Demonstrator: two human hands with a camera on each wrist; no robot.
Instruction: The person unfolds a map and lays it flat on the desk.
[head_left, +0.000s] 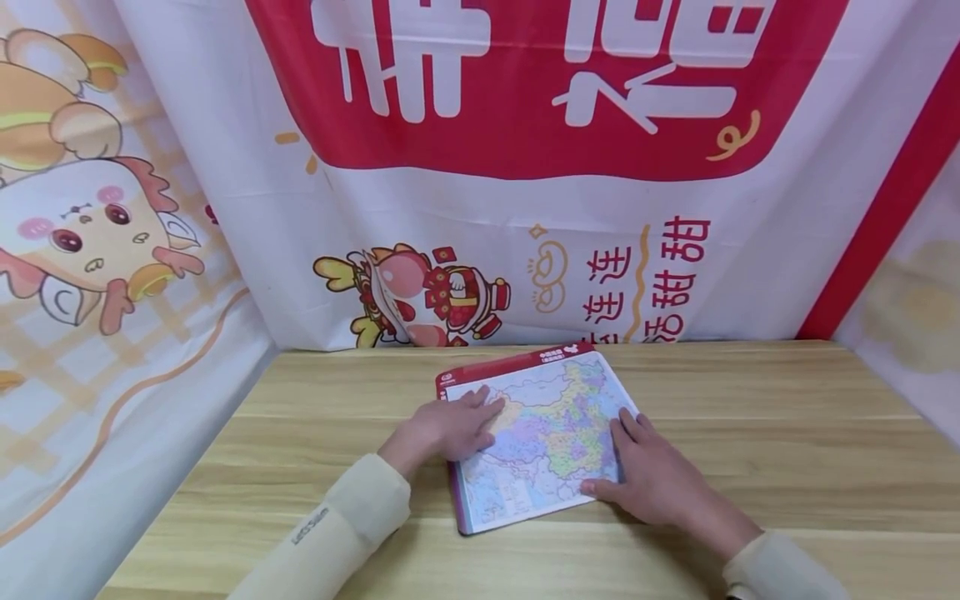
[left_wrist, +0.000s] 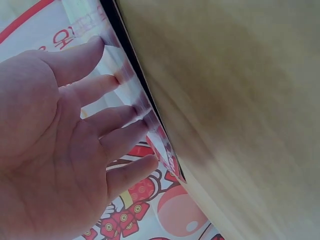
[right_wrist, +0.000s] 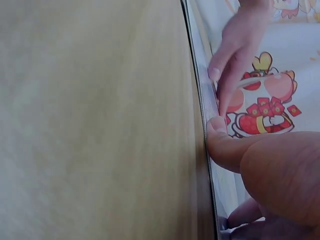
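Note:
A thin, flat map board [head_left: 540,417] with a red top band and rounded corners lies slightly turned on the table, its dark edge seen side-on in both wrist views. On the board's left part rests my left hand [head_left: 463,423], its fingers spread and nearly straight; the left wrist view shows the fingertips of that left hand [left_wrist: 65,130] touching the glossy surface. At the lower right corner, my right hand [head_left: 660,479] lays its thumb on the map near the front edge and its other fingers along the right edge. The thumb of the right hand [right_wrist: 280,175] presses on the surface.
The wooden table [head_left: 315,467] extends on both sides of the board. Behind it hangs a white and red printed cloth [head_left: 525,100] reaching down to the table's back edge. Another printed cloth [head_left: 90,400] borders the left side.

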